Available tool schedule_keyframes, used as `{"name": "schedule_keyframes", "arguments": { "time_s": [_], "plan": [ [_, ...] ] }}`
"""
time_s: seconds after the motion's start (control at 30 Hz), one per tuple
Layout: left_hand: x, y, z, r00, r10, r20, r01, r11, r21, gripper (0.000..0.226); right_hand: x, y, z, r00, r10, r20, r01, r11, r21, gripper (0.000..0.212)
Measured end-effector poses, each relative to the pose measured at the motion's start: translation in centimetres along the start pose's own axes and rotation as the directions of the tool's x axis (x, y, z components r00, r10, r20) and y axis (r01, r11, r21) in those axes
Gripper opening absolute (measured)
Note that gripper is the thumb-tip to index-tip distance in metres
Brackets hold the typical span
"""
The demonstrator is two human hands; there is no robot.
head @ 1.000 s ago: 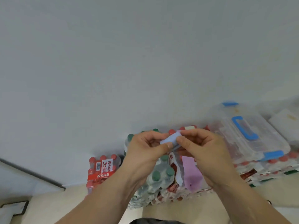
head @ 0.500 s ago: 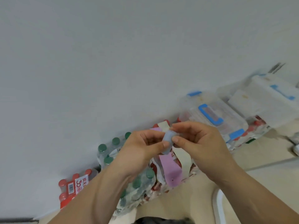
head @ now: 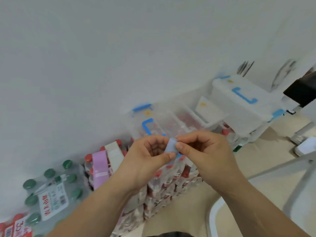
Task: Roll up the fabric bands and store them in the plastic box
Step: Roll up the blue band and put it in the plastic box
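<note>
Shrink-wrapped bottle packs (head: 171,182) line the wall, and a clear plastic box (head: 164,124) with a blue handle sits on top of them. The left hand (head: 145,159) and right hand (head: 205,151) are raised before the box. A pink band (head: 100,168) and a cream band (head: 114,156) lie flat on the packs. Both thumbs and curled fingers pinch the rolled blue fabric band (head: 171,147) in mid-air.

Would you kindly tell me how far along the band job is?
The blue band looks rolled up, pinched between the left hand and right hand. The pink band and cream band lie flat on the bottle packs, unrolled. Storing them in the lidded plastic box remains.
</note>
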State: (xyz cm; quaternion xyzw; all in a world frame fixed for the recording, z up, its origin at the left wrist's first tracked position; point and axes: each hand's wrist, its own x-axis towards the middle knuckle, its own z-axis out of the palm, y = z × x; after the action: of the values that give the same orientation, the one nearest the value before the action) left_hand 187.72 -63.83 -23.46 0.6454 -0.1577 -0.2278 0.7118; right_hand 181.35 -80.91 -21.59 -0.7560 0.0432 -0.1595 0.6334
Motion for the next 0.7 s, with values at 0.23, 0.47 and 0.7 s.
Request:
{"name": "schedule_keyframes", "arguments": {
  "time_s": [0.23, 0.47, 0.7],
  "plan": [
    [5.2, -0.5, 8.4, 1.000, 0.022, 0.019, -0.023, 0.998, 0.057, 0.028, 3.3, 2.3, -9.0, 1.000, 0.011, 0.011, -0.011, 0.999, -0.053, 0.012],
    [11.1, -0.4, 11.8, 0.996, 0.006, 0.089, -0.008, 1.000, 0.021, 0.041, 6.5, 4.8, -12.8, 0.991, 0.099, -0.090, -0.097, 0.995, 0.026, 0.011],
    [18.8, -0.6, 14.9, 0.975, -0.038, 0.219, 0.033, 0.999, 0.026, 0.020, 10.9, 5.4, -16.9, 0.964, 0.175, -0.201, -0.193, 0.978, -0.074, 0.015]
  ]
}}
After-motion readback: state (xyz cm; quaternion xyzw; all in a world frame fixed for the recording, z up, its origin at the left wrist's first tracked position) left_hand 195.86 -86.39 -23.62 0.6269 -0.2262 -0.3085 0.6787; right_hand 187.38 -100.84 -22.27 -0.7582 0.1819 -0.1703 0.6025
